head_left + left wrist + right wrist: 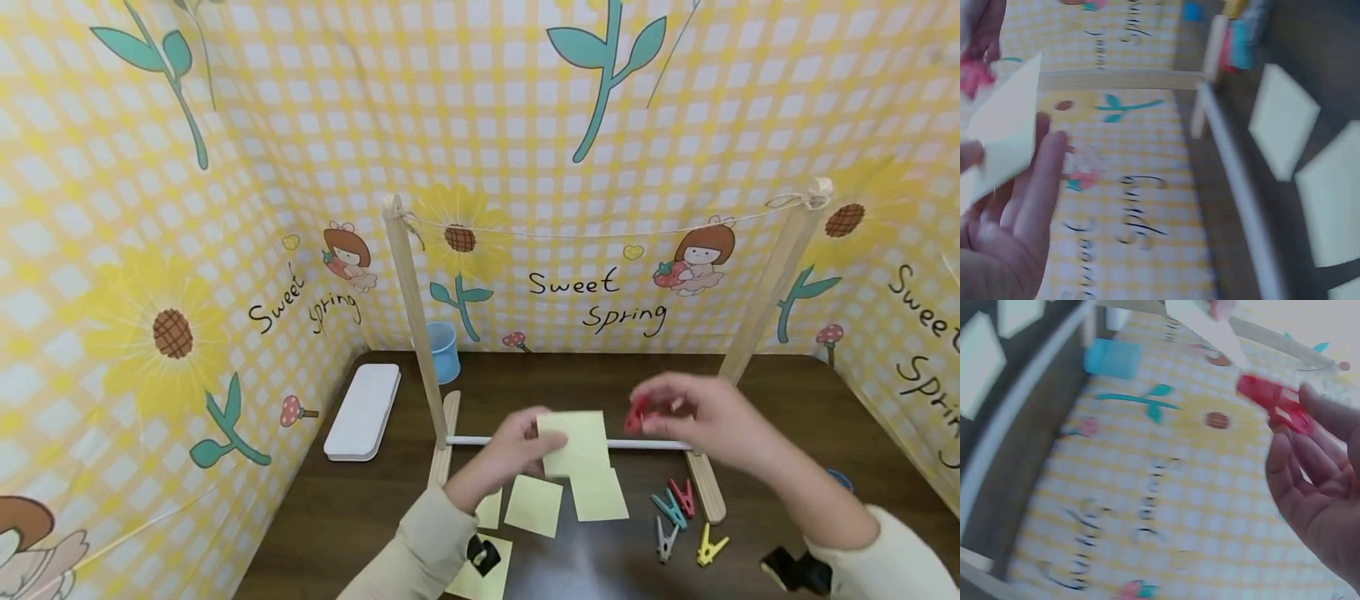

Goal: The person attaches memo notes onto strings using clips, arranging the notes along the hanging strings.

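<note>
My left hand [517,446] pinches a pale yellow sticky note [581,442] by its left side, thumb in front and fingers behind. In the right hand [697,412], thumb and fingertips grip a red clothespin [1275,400], held a little to the right of the note. Both hands are raised over the table near a wooden frame, below the thin string [600,235] tied between its left post [412,292] and right post [776,279]. More sticky notes [534,506] lie on the table beneath the left hand, one [600,497] partly overlapped by the held note.
Several clothespins, among them a yellow one [711,546] and a teal one [670,508], lie at the frame's right foot [707,487]. A white rod [648,445] joins the feet. A white case [363,412] and a blue cup [444,354] stand at the left. Patterned cloth surrounds the table.
</note>
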Demonstrator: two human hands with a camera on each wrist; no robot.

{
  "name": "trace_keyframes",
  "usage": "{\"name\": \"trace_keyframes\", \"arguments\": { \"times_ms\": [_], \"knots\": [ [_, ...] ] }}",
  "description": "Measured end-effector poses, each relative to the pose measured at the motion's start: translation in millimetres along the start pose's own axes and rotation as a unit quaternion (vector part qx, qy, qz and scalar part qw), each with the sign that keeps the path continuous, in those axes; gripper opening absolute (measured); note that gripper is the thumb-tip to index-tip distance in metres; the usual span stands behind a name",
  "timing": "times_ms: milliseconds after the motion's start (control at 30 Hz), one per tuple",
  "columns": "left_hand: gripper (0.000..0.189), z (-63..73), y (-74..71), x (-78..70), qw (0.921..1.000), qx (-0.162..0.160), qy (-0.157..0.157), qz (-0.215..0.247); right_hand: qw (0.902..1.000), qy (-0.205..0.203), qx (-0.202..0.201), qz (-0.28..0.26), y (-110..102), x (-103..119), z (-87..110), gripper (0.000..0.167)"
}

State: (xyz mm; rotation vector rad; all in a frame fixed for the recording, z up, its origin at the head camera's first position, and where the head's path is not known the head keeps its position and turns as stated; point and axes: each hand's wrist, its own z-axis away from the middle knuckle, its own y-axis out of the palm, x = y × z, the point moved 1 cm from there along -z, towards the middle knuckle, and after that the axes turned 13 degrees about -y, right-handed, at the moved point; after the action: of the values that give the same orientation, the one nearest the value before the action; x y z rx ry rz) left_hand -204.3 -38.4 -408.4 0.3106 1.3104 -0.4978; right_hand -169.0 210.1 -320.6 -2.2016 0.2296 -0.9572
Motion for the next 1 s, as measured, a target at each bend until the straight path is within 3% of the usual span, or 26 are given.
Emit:
{"name": "trace_keyframes", "arguments": {
  "times_ms": [133,267,400,633,1000],
  "knots": [
    [0.025,-9.6,-2.0,-40.8,0.9982,-0.031,0.013,0.049,0.9955,0.016,-0.092,0.019,-29.6,20.8,-38.2,0.021],
    [0.028,-17.2,-3.4,-79.1,0.9954,-0.072,0.049,0.039,0.9779,-0.041,-0.185,0.087,-51.6,38.2,-72.4,0.017],
    [0.029,-26.9,-5.2,-108.9,0.9889,-0.124,0.076,0.031,0.9602,-0.079,-0.232,0.134,-67.1,52.1,-102.1,0.018],
    [0.027,-43.2,-8.3,-138.8,0.9722,-0.202,0.115,0.030,0.9472,-0.083,-0.243,0.192,-77.9,58.6,-135.3,0.017],
    [0.028,-49.4,-0.9,-151.8,0.9699,-0.200,0.134,0.036,0.9516,-0.064,-0.218,0.207,-69.3,49.8,-146.8,0.019]
  ]
}}
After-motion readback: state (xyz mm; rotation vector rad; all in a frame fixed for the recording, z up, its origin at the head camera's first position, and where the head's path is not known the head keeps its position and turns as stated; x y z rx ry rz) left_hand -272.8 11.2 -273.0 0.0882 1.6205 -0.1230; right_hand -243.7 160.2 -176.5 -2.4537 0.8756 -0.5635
